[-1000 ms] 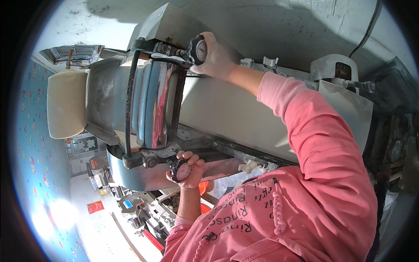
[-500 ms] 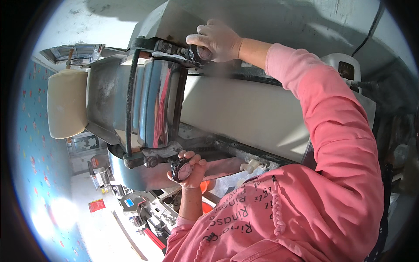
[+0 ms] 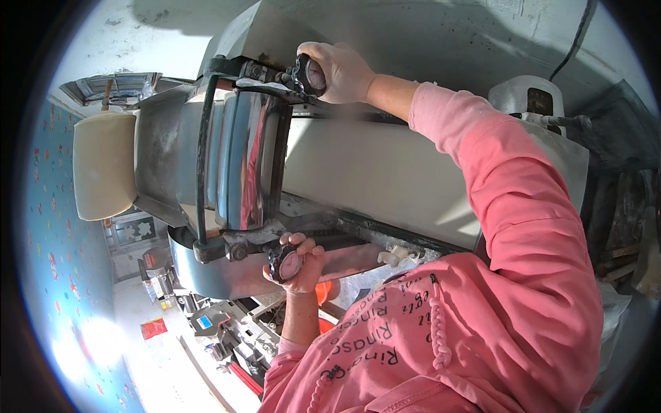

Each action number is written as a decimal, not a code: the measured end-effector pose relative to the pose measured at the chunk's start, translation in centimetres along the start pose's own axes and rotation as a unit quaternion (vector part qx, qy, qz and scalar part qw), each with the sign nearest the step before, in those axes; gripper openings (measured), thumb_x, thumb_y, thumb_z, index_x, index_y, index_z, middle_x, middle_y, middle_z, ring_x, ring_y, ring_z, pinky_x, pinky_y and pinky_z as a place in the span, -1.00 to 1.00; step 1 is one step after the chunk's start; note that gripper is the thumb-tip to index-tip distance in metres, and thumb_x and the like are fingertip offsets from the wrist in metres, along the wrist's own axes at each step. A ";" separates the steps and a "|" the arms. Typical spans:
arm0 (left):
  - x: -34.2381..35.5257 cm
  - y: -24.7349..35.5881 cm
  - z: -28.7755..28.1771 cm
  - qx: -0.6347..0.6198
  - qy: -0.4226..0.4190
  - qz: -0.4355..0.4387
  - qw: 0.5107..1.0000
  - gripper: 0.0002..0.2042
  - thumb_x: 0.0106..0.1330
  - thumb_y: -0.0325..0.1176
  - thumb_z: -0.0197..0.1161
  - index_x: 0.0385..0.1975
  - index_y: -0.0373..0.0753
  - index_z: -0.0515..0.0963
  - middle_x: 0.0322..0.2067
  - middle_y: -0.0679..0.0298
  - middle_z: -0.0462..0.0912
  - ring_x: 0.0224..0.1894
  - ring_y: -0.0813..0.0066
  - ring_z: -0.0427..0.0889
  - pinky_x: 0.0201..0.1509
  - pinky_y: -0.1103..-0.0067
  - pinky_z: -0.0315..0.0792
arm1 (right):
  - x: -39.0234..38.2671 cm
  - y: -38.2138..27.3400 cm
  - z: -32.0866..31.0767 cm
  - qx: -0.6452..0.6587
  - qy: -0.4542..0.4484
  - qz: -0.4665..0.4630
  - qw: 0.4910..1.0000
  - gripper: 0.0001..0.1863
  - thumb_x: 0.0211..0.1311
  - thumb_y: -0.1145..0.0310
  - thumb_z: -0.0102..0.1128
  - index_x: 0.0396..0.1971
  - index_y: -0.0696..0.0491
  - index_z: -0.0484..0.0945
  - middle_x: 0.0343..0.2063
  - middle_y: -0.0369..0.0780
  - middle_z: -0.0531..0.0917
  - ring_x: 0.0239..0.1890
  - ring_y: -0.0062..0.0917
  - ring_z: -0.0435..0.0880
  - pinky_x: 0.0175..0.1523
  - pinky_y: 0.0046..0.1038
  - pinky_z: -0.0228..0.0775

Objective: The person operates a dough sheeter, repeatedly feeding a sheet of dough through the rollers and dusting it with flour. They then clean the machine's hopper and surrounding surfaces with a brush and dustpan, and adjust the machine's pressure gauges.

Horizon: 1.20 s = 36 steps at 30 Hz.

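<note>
On a roller machine, two black hand knobs with round dial faces stand at opposite ends of the shiny metal rollers (image 3: 249, 158). My left hand (image 3: 307, 267) is closed around the near dial knob (image 3: 284, 264), fingers curled over its rim. At the far end my right hand (image 3: 348, 74) grips the other dial knob (image 3: 313, 74), its thumb and palm against the side toward me; some fingers are hidden behind. A pale flat belt (image 3: 379, 179) stretches from the rollers toward the right.
A black bar (image 3: 204, 158) spans the rollers' left side. Beyond it is a cream rounded belt end (image 3: 105, 165). A pale valve-like fitting (image 3: 395, 256) sits near my body. Below left, a bench holds several tools and a red packet (image 3: 153, 327). A white housing (image 3: 527, 96) stands far right.
My right hand has shifted its grip around the far knob, leaving more of its dial uncovered. The left hand stays on the near knob, almost unchanged.
</note>
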State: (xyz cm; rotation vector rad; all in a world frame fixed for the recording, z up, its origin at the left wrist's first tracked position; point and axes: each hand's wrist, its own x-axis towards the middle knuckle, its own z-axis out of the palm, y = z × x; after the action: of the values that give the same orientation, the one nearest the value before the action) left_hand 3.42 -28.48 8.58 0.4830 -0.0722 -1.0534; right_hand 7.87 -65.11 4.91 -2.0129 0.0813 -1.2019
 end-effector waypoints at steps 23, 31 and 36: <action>-3.2 1.9 1.1 0.156 0.152 0.008 0.976 -0.47 0.31 0.08 -0.07 0.13 -0.18 0.29 0.08 0.13 0.39 0.19 0.20 0.29 0.25 0.25 0.14 | -12.7 -19.9 3.8 -0.026 -0.126 -0.353 0.927 -0.35 -0.08 0.22 0.25 0.11 -0.18 0.25 -0.04 -0.20 0.40 -0.01 -0.32 0.41 0.00 -0.18 0.31; -10.0 3.1 1.0 0.507 0.170 0.187 0.824 -0.64 0.38 -0.16 -0.04 -0.05 -0.34 0.40 -0.14 0.09 0.54 -0.17 0.35 0.55 -0.10 0.45 0.42 | -12.0 -21.1 6.9 -0.089 -0.127 -0.387 0.909 -0.68 -0.02 0.30 0.12 -0.22 -0.17 0.28 -0.33 -0.24 0.38 -0.44 -0.37 0.51 -0.50 -0.30 0.42; -10.8 4.1 1.3 0.532 0.172 0.267 0.785 -0.77 0.37 -0.31 0.02 -0.14 -0.34 0.44 -0.22 0.15 0.59 -0.21 0.45 0.57 -0.09 0.54 0.43 | -14.3 -27.2 8.7 0.059 -0.013 0.204 0.977 -0.30 -0.35 0.12 0.46 -0.17 0.11 0.33 -0.25 -0.06 0.43 -0.24 -0.21 0.52 -0.06 -0.24 0.39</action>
State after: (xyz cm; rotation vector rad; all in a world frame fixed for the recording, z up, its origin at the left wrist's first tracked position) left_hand 0.93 -18.17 13.29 1.5763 -0.4697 -0.2485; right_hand -1.87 -35.08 9.81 -1.7948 0.3823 -0.8963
